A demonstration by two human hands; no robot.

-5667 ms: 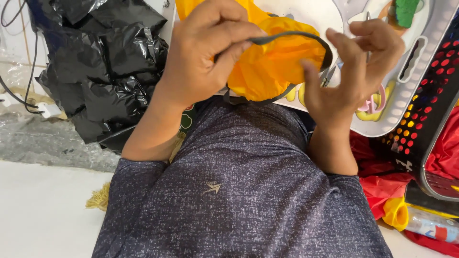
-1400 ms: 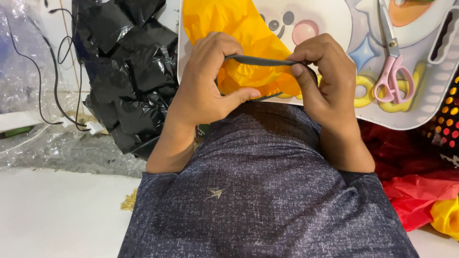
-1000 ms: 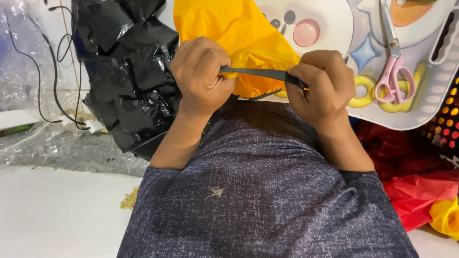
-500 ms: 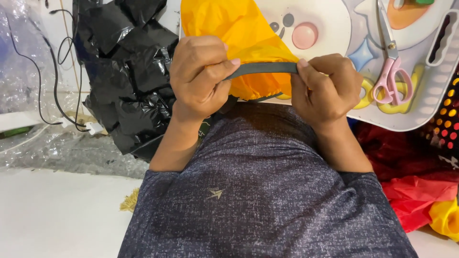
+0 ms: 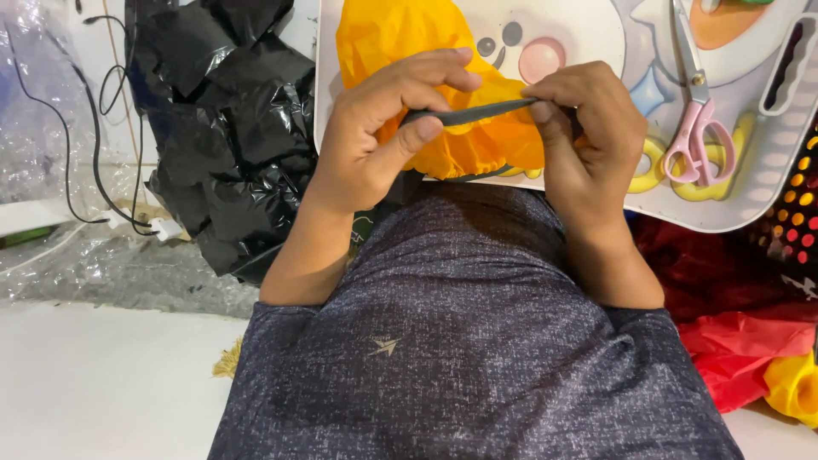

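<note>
— White flooring (image 5: pixel 94 383) is seen below, with crumpled clear plastic sheeting (image 5: pixel 77 264) and a heap of glossy, creased black plastic bags (image 5: pixel 230 136) at the left. What is held?

— A thin, flat dark grey strip (image 5: pixel 473 113) is stretched almost level between both hands, in front of a wrinkled orange plastic bag (image 5: pixel 409 51). One end is pinched by the left hand (image 5: pixel 383 136) between thumb and curled fingers; the other end is gripped by the closed right hand (image 5: pixel 588 136).

— What is found underneath?

— A white moulded plastic tray (image 5: pixel 724 213) with a rounded rim and cartoon print is seen behind the hands. Pink-handled scissors (image 5: pixel 694 128) are laid on it, beside yellow rings (image 5: pixel 682 175). Red plastic (image 5: pixel 741 349) is bunched at the right, just beside something rounded and yellow (image 5: pixel 792 383). A speckled grey shirt (image 5: pixel 477 341) fills the foreground.
</note>
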